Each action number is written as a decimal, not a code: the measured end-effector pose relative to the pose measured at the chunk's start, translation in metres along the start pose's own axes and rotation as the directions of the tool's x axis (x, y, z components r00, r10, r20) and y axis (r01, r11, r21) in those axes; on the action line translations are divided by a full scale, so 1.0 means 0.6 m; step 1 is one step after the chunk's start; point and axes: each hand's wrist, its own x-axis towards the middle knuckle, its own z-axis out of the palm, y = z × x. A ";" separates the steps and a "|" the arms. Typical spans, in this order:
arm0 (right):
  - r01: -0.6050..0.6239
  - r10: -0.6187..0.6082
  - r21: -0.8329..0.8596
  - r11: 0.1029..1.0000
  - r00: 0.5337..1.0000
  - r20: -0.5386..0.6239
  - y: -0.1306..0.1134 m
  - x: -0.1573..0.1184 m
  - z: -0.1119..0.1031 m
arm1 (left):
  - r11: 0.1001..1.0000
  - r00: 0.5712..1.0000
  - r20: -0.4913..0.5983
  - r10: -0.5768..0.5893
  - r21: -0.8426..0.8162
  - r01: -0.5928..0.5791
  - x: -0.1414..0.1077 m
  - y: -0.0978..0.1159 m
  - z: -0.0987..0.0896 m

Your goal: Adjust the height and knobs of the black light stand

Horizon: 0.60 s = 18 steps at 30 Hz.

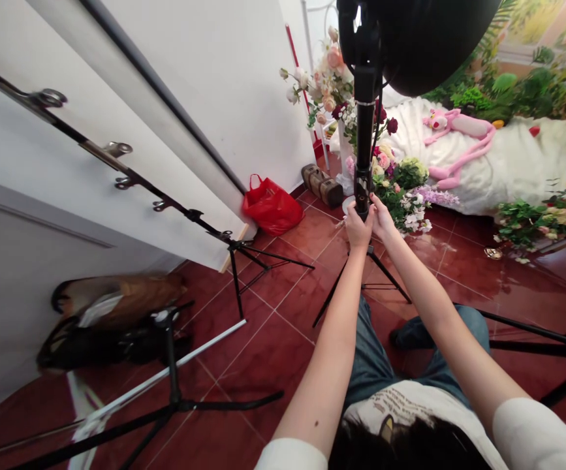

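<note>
Left hand and right hand both closed around a black light stand pole, right next to each other, fingers wrapped on it, narrow hold, nothing else in them. Pole stands upright on tripod legs on the red tile floor, with a black softbox at the top. Just past the hands, artificial flowers lie on the floor, near a white fur-covered bed with a pink plush toy on it. Tall flower arrangement stands behind the pole. Brown case and red plastic bag sit on the floor by the wall. Another stand and bags lower left, well apart from the hands.
</note>
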 end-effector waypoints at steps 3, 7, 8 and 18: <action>0.007 -0.009 -0.020 1.000 0.996 -0.090 -0.002 0.013 0.001 | 1.000 1.000 0.016 0.003 -0.007 -0.003 0.000 0.002 -0.003; -0.015 0.008 -0.043 0.999 0.988 -0.156 -0.011 0.004 0.003 | 1.000 0.999 0.033 -0.002 -0.013 0.003 -0.001 0.011 -0.009; -0.028 0.020 -0.052 0.998 0.988 -0.155 -0.015 -0.004 0.002 | 1.000 0.999 0.034 -0.004 -0.015 0.004 -0.002 0.014 -0.010; -0.169 0.181 -0.124 0.978 0.980 0.086 -0.006 -0.181 -0.150 | 0.999 0.984 0.177 -0.009 0.042 0.001 0.012 0.014 -0.027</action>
